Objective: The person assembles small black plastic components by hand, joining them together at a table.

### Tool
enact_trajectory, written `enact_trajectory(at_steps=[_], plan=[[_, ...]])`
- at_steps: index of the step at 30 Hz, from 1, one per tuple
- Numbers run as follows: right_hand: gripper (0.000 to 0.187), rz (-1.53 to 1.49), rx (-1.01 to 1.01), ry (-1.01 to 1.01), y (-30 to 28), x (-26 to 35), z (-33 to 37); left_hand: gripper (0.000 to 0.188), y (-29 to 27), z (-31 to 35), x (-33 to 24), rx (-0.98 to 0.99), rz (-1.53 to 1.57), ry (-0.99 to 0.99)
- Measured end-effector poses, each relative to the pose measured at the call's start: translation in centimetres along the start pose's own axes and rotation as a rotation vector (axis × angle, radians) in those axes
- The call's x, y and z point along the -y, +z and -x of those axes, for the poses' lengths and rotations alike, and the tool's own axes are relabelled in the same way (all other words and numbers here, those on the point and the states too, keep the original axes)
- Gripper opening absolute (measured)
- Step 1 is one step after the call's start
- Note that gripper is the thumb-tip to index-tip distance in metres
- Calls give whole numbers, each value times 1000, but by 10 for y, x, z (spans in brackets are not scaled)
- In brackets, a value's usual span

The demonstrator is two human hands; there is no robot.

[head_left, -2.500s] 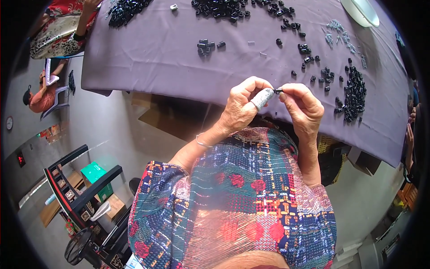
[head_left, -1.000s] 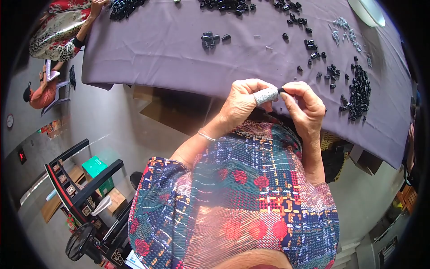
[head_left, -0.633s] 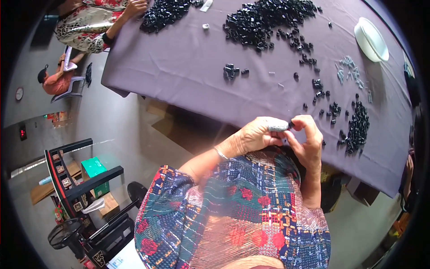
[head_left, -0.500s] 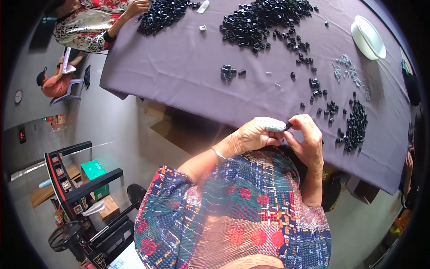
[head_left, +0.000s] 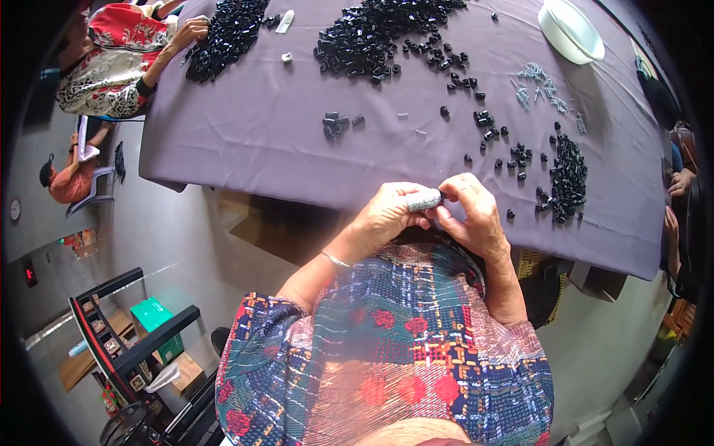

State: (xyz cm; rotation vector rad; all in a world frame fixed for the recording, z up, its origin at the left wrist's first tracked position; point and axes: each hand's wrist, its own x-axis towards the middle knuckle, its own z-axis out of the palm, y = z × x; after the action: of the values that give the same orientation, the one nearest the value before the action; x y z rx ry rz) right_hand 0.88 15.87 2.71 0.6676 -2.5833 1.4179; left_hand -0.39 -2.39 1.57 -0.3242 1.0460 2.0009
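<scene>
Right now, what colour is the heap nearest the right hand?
The heap is black, best seen in the head view.

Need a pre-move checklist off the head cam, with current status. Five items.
1. Small black part held between left hand and right hand: ok.
2. Small black part visible enough to inspect: not ok, fingers cover most of it.
3. Grey-white finger wrap on the left hand: ok, covers one digit.
4. Silvery pieces on the table: ok, loosely scattered.
5. White basin contents: cannot tell.
</scene>
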Motion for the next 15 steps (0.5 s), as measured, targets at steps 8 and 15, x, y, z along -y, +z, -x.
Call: enact_trajectory(at_steps=[8, 15], plan=[[38, 189, 48, -3, 1, 5, -5, 17, 3, -4, 7, -32, 263, 10], [34, 298, 228, -47, -4, 1, -8, 12, -3, -2, 7, 73, 207, 57]])
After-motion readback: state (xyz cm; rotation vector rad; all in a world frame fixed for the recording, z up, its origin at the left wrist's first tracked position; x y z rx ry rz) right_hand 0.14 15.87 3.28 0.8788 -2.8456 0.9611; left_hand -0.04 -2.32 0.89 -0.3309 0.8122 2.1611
